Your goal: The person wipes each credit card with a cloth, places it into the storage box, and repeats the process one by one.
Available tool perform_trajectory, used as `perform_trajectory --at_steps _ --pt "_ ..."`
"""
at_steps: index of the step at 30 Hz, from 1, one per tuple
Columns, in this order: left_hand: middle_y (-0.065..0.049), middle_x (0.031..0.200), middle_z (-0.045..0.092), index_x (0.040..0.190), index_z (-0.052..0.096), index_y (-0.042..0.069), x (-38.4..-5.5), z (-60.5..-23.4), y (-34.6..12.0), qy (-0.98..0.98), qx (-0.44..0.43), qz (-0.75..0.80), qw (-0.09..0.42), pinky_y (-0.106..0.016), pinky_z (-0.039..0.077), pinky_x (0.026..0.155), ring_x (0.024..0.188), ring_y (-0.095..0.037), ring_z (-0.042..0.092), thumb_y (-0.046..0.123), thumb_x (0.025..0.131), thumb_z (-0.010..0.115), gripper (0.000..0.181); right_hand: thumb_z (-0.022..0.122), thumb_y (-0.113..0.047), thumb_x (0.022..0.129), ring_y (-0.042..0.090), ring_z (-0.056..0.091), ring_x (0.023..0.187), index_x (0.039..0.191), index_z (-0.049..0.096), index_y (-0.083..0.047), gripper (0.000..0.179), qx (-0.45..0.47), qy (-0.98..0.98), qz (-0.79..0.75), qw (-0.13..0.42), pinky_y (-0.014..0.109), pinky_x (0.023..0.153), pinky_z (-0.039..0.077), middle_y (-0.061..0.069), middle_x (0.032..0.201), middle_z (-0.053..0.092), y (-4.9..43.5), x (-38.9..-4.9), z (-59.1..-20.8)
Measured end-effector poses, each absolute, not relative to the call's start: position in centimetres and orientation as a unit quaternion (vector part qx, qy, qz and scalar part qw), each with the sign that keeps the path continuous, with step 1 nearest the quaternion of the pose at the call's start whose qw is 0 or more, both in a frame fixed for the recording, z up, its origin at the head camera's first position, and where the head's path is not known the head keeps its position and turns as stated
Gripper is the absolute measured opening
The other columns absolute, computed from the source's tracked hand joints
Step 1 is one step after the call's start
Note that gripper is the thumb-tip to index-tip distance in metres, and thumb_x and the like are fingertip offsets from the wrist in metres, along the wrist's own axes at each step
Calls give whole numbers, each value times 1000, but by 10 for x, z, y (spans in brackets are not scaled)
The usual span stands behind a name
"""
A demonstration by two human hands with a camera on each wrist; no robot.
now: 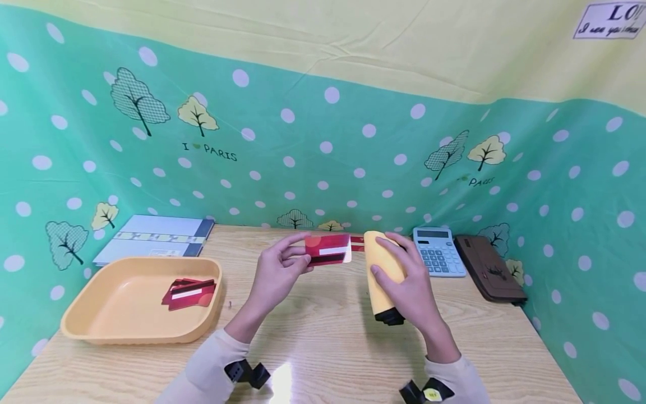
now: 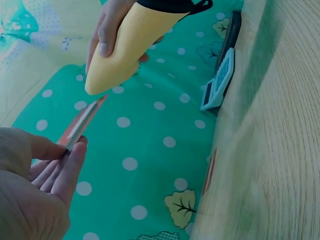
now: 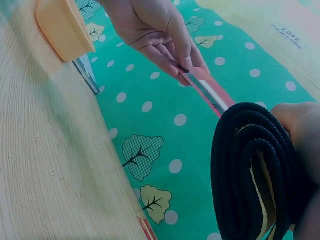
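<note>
My left hand (image 1: 272, 275) pinches a red card (image 1: 328, 241) with a white strip and a dark stripe, holding it up over the table. In my right hand (image 1: 415, 283) is a rolled yellow cloth (image 1: 377, 292) with a black end, gripped round its side. The right wrist view shows the black end (image 3: 237, 150) as several wound layers. The card's free edge points toward the yellow roll. Behind them, more red card (image 1: 357, 243) lies on the table, partly hidden by the roll.
An orange-tan plastic tray (image 1: 101, 331) with several red cards (image 1: 189, 293) stands at left, before a pale blue folder (image 1: 156, 230). At back right lie a blue calculator (image 1: 439, 252) and a brown wallet (image 1: 487, 266). A green dotted curtain (image 1: 323, 163) borders the table.
</note>
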State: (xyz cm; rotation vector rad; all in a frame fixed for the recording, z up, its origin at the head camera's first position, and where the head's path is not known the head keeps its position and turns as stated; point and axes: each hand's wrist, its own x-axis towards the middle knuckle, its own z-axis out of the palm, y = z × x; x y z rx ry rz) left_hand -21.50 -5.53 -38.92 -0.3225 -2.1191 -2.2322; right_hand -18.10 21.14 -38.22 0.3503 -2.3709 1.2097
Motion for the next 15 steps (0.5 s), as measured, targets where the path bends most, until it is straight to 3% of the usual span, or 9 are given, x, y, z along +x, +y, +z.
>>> perform_trajectory --at_steps 15 --pt "-31 111 74 139 62 4 -214 -392 -52 -677 -99 -729 -13 -32 67 80 97 -34 78 -7 94 66 46 81 -7 87 17 49 130 139 66 -24 57 133 -860 441 217 17 87 48 -2 152 51 206 -179 -382"
